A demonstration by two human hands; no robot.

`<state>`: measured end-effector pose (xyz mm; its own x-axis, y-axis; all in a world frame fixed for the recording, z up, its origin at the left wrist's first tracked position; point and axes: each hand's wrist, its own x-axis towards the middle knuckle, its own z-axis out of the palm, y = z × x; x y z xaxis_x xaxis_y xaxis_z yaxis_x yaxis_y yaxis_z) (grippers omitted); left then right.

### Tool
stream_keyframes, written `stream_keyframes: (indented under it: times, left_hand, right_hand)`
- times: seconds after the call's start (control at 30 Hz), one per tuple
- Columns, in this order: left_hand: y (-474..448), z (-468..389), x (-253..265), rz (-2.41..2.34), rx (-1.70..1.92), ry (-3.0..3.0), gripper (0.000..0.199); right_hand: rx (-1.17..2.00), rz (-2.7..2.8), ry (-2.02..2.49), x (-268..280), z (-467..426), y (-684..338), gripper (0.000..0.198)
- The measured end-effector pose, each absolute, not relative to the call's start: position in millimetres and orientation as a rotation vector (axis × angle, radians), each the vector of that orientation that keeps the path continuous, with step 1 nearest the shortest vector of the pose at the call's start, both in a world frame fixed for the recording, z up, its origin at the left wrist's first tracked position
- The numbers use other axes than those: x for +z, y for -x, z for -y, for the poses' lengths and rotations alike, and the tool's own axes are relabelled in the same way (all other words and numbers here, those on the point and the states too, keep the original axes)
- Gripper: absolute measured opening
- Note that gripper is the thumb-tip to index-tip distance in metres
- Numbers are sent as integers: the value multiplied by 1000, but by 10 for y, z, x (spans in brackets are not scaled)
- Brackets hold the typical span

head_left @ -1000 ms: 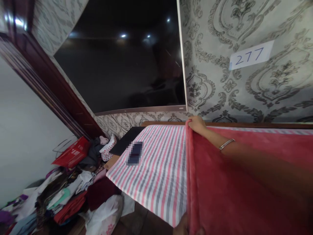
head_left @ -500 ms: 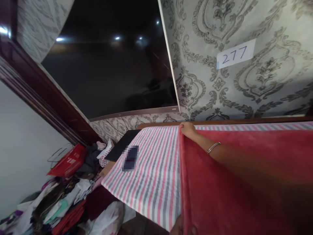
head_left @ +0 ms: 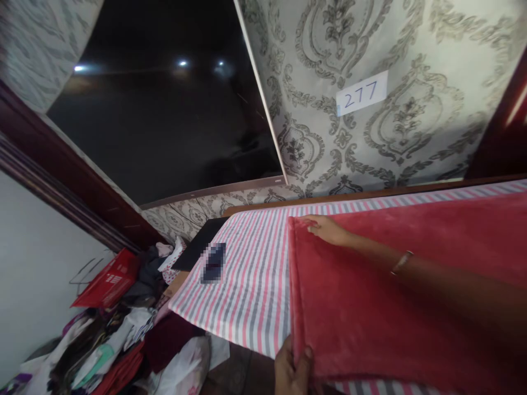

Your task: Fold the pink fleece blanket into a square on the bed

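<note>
A red plush blanket (head_left: 354, 307) lies folded, with a straight left edge, over a pink, grey and white striped sheet (head_left: 242, 274). My left hand (head_left: 290, 367) pinches the blanket's near left corner, with the thumb on top. Across the blanket reaches my right arm, a bracelet at the wrist. My right hand (head_left: 327, 229) rests on the blanket near its far left corner, fingers slightly apart and nothing gripped. A dark, pixelated rectangular item (head_left: 213, 263) lies on the striped sheet to the left.
A black flat panel (head_left: 197, 244) sits by the table's left end. On the floor at left are heaped clothes (head_left: 123, 334) and a red basket (head_left: 109, 280). Behind the table, a large television (head_left: 173, 109) and a paper marked 277 (head_left: 362, 93) are on the wall.
My right hand has let go of the far corner and shifted slightly right. The blanket edge lies flatter, and my left hand shows more fully at the near corner. The view has shifted.
</note>
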<state>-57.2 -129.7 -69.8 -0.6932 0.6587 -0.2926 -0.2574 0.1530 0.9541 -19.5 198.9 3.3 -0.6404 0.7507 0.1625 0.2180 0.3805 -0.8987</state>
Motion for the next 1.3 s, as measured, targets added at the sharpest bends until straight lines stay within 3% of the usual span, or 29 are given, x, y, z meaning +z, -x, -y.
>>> stream_keyframes:
  times: [0.23,0.53,0.73,0.87,0.97,1.2,1.3]
  left_hand:
    - [734,1262,-538,-1678,1396,-591,70]
    - [693,1132,-18,-1599,1524,-520,54]
    - [567,1003,275,-1381,1678,-297,30]
    - [502,940,442,-1295,1725,-205,14]
    - [488,897,562,-1246,1756,-176,11]
    - [442,688,981,-1064,1813,-180,10]
    - [439,584,1145,-1003,1852,-253,11]
  right_hand:
    - [744,2371,471,-183,-1039,-1360,35]
    - [417,1896,1023,-89,-616,-3097,27]
    - [262,1991,1002,-315,-212,-3312,26]
    - [136,2023,1151,-579,-140,-3280,36]
    - [130,1962,1294,-650,-255,-3247,43]
    - [293,1661,1204,-206,-547,-3144,29]
    - [305,1776,1110,-270,-515,-3148,23]
